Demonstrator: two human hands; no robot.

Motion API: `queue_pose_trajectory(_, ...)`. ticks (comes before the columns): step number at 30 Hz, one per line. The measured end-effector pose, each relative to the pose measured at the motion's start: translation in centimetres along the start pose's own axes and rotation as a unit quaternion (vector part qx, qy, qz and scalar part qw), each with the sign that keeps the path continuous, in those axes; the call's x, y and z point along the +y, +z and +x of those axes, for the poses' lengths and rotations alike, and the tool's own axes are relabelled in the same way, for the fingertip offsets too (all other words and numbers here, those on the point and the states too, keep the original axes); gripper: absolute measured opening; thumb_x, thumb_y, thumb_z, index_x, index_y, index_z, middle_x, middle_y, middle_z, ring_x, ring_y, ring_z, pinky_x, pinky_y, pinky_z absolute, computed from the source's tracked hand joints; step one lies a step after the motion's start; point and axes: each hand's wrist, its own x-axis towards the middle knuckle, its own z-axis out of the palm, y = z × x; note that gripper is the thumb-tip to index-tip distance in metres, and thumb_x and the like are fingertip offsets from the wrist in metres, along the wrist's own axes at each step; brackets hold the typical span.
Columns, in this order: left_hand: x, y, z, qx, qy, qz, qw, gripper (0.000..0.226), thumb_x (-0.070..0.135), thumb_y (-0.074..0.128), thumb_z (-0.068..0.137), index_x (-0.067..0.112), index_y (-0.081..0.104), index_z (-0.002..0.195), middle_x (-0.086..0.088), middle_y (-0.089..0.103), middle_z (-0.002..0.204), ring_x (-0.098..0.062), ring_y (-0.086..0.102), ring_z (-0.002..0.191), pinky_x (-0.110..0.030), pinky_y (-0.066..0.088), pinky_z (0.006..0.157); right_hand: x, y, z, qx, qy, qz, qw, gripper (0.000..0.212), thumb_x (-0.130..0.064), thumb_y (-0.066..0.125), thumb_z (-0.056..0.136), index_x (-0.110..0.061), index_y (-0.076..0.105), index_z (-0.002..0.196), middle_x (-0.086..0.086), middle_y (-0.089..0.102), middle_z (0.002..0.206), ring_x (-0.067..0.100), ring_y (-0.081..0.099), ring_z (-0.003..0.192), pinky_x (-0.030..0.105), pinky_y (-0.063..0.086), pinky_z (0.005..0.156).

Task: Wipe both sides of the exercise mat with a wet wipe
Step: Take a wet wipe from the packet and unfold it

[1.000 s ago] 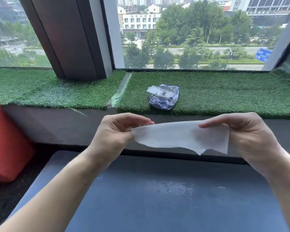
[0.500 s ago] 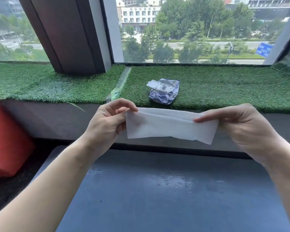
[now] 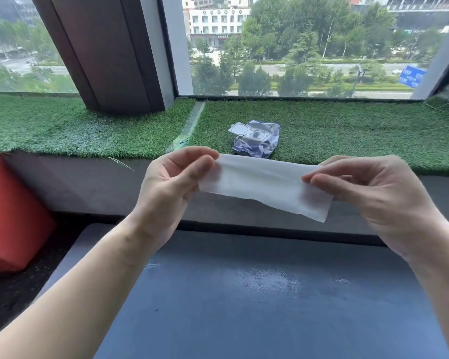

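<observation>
Head view is showing a person's two bare forearms reaching forward over a dark blue-grey exercise mat (image 3: 257, 307), which is lying flat across the bottom of the picture with its far edge running along the base of a low grey ledge wall (image 3: 75, 185). Both hands are holding a white wet wipe (image 3: 262, 183) stretched between them in the air, above the mat's far edge and clear of its surface. The left hand (image 3: 171, 187) is pinching the wipe's left end between thumb and forefinger, its other fingers lying loosely curled behind. The right hand (image 3: 373, 193) is pinching the right end, with the forefinger lying along the front of the wipe and the thumb under it; the wipe's lower right corner is hanging free below that hand. The wipe is looking folded lengthwise into a long band, sloping slightly down toward the right. A patch of wet sheen is glinting on the mat near the middle of its far half. Behind the hands, a green artificial turf sill (image 3: 347, 136) is topping the ledge, and a crumpled purple-and-white wipes packet (image 3: 257, 141) is lying near the sill's front edge with its white flip lid standing open. A red block (image 3: 13, 218) is sitting at the left edge, beside the mat's far left corner.
</observation>
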Motion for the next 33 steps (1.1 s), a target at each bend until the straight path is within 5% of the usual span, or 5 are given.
queue_pose_trajectory(8,-0.9,0.4,0.3,0.058,-0.001,0.01,0.998,0.018,-0.002,0.076,0.077,0.013,0.079,0.068,-0.006,0.071,0.092,-0.019,0.064,0.095,-0.025,0.051,0.09,-0.1,0.9,0.0,0.057,0.007,-0.022,0.998,0.027,-0.001,0.09,0.068,-0.019,0.084,0.087,0.001,0.079,0.077,0.003,0.066,0.064,0.011,0.051,0.065)
queue_pose_trajectory(13,-4.1,0.3,-0.2,0.097,-0.138,0.044,0.985,0.029,-0.009,0.059,0.092,0.01,0.082,0.089,-0.009,0.077,0.096,-0.018,0.068,0.092,-0.028,0.054,0.09,3.2,1.9,0.3,0.077,0.103,-0.111,0.985,0.023,-0.007,0.092,0.074,-0.027,0.085,0.083,-0.011,0.053,0.057,0.013,0.043,0.057,0.024,0.034,0.056)
queue_pose_trajectory(16,-6.2,0.4,-0.3,0.14,-0.18,0.078,0.97,0.027,-0.003,0.065,0.092,0.017,0.079,0.105,-0.004,0.077,0.105,-0.019,0.069,0.099,-0.036,0.054,0.097,5.2,2.7,0.0,0.088,0.157,-0.113,0.977,0.032,-0.012,0.093,0.074,-0.039,0.084,0.091,0.003,0.074,0.073,0.021,0.056,0.069,0.036,0.05,0.065)
queue_pose_trajectory(21,-5.7,3.3,-1.5,0.163,0.023,0.307,0.937,0.044,0.009,0.074,0.087,0.033,0.066,0.123,0.012,0.066,0.077,-0.003,0.06,0.07,-0.02,0.052,0.072,5.6,4.6,-0.3,0.063,0.13,-0.166,0.975,0.043,-0.013,0.092,0.077,-0.038,0.081,0.11,0.004,0.08,0.091,0.021,0.076,0.086,0.049,0.06,0.09)
queue_pose_trajectory(33,-6.1,6.1,-3.8,0.048,0.174,0.414,0.892,0.051,0.006,0.07,0.089,0.025,0.056,0.134,0.012,0.073,0.105,-0.011,0.07,0.084,-0.035,0.058,0.073,4.4,6.8,-1.4,0.084,0.094,-0.066,0.99,0.042,-0.022,0.075,0.082,-0.016,0.076,0.124,-0.008,0.081,0.091,0.012,0.078,0.092,0.046,0.062,0.091)
